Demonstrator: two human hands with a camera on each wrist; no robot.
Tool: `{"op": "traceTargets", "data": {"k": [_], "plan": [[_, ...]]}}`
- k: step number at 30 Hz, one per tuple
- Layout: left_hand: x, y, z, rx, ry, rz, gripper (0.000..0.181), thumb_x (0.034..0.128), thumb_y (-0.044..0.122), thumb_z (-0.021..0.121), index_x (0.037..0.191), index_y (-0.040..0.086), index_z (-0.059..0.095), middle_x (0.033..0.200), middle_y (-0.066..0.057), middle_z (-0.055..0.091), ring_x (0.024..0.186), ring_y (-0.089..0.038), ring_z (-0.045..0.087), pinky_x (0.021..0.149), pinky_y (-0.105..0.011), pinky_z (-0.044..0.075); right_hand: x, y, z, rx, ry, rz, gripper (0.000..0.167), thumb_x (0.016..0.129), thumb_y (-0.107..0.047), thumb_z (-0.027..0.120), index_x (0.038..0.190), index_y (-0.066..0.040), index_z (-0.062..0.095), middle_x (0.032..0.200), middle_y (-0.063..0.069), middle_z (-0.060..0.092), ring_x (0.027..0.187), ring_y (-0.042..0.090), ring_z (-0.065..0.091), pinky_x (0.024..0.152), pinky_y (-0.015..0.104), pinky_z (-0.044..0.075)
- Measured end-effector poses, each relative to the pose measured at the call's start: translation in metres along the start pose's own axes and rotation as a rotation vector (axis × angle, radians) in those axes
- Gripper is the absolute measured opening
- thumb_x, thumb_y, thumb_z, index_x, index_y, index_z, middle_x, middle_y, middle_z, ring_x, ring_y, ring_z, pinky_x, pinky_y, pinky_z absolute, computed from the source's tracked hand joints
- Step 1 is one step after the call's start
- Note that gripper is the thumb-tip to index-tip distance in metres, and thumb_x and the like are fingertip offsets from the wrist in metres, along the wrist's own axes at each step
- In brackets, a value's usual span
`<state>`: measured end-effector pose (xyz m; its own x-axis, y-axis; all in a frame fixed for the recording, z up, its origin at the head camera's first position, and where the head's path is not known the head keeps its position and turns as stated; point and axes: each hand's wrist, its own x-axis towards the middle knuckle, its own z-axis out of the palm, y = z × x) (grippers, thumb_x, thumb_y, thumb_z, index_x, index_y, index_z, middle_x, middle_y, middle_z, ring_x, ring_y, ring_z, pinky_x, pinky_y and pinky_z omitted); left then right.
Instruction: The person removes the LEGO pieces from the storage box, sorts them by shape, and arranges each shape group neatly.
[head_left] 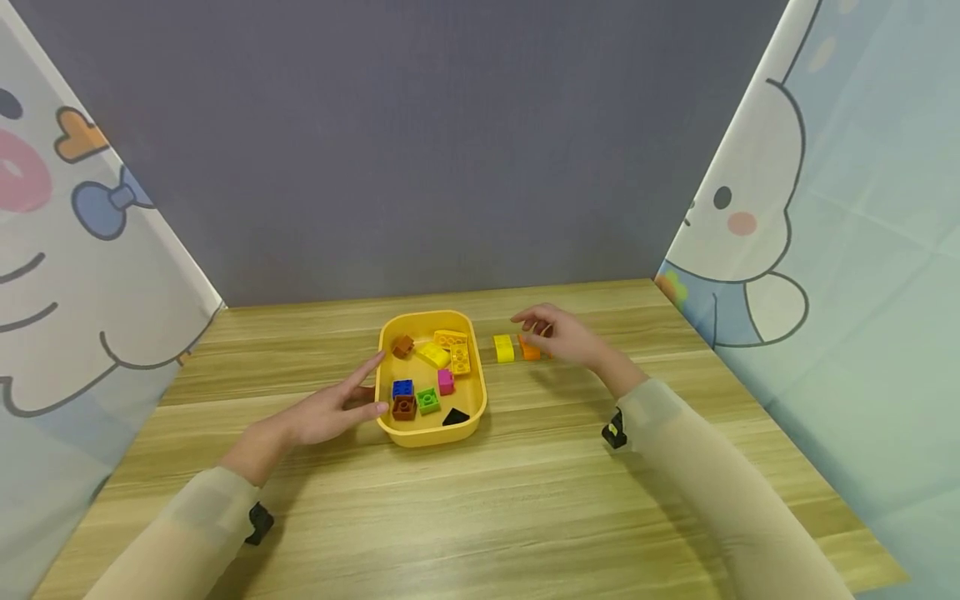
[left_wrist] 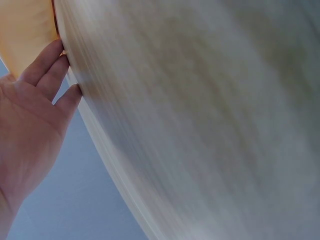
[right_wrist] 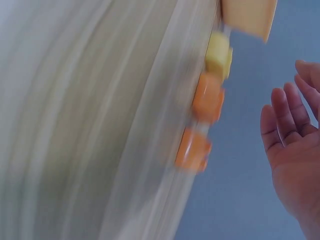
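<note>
A yellow tray [head_left: 431, 437] holds several blocks, among them a blue one [head_left: 402, 387], a green one [head_left: 428, 401], a pink one [head_left: 446, 382] and a black one [head_left: 455, 416]. My left hand [head_left: 318, 417] touches the tray's left side with fingers spread. To the tray's right a yellow block [head_left: 504, 348] and an orange block [head_left: 529, 347] stand in a row; the right wrist view shows a second orange block [right_wrist: 193, 151]. Over this row hangs my right hand [head_left: 566, 337], fingers loosely bent, holding nothing, apart from the blocks [right_wrist: 208, 98].
The wooden table [head_left: 465, 517] ends at a dark grey panel [head_left: 435, 150] at the back. Cloths with cartoon figures hang at the left [head_left: 75, 275] and right [head_left: 862, 250]. A black device sits at each wrist.
</note>
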<state>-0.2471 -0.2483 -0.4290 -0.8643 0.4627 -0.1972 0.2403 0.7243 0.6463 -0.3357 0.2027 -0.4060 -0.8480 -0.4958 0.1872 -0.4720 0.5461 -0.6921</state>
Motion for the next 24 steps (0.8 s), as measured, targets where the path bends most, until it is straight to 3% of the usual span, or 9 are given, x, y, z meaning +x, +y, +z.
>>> {"op": "traceTargets", "data": {"k": [7,14,24], "plan": [[0.000,0.000,0.001,-0.007,-0.006,0.003,0.092,0.1105,0.062,0.057,0.177,0.041,-0.003,0.167,-0.026,0.050,0.152,-0.050,0.052,0.122,-0.074,0.040,0.022,-0.030,0.032,0.004,-0.054,-0.089,0.035,0.107,-0.013,0.072,0.141,-0.007,0.070,0.125,0.012,0.070,0.105,0.022,0.064,0.091,0.038,0.057],[0.000,-0.001,0.001,-0.017,-0.004,0.006,0.091,0.1109,0.062,0.056,0.177,0.041,-0.003,0.166,-0.026,0.051,0.150,-0.050,0.054,0.121,-0.073,0.041,0.046,-0.058,0.059,-0.040,-0.061,-0.146,0.035,0.109,-0.014,0.069,0.143,-0.009,0.069,0.142,0.011,0.069,0.122,0.029,0.065,0.107,0.049,0.057],[-0.001,-0.002,0.001,-0.019,0.000,-0.004,0.090,0.1110,0.063,0.054,0.177,0.042,-0.003,0.166,-0.024,0.052,0.151,-0.049,0.053,0.121,-0.076,0.039,0.076,-0.074,0.089,-0.049,-0.097,-0.100,0.036,0.112,-0.013,0.064,0.148,-0.012,0.067,0.147,0.011,0.067,0.132,0.030,0.061,0.119,0.055,0.050]]}}
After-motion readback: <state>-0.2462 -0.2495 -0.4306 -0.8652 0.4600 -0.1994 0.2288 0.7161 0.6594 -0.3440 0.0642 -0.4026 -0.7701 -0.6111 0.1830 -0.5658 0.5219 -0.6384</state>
